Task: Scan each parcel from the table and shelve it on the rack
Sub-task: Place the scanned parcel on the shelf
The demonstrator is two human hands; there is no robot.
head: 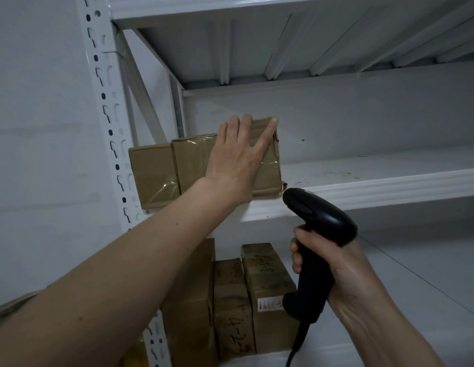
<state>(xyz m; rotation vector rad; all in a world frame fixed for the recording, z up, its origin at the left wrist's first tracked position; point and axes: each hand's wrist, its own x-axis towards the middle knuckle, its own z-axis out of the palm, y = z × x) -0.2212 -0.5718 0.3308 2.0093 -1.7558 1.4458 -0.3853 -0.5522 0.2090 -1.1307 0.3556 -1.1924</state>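
A brown taped cardboard parcel [193, 162] stands on edge on the white rack's middle shelf [363, 192], near its left end. My left hand [238, 157] lies flat against the parcel's front face with straight, spread fingers. A second brown parcel [153, 173] stands just left of it, touching it. My right hand [333, 271] grips the handle of a black barcode scanner [318, 221] below the shelf's front edge, its head pointing up and left.
On the shelf below stand several brown parcels [267, 287] with handwritten numbers, packed side by side. The rack's perforated white upright [108, 128] runs down the left. The middle shelf stretches away to the right of the parcels. A white wall is behind.
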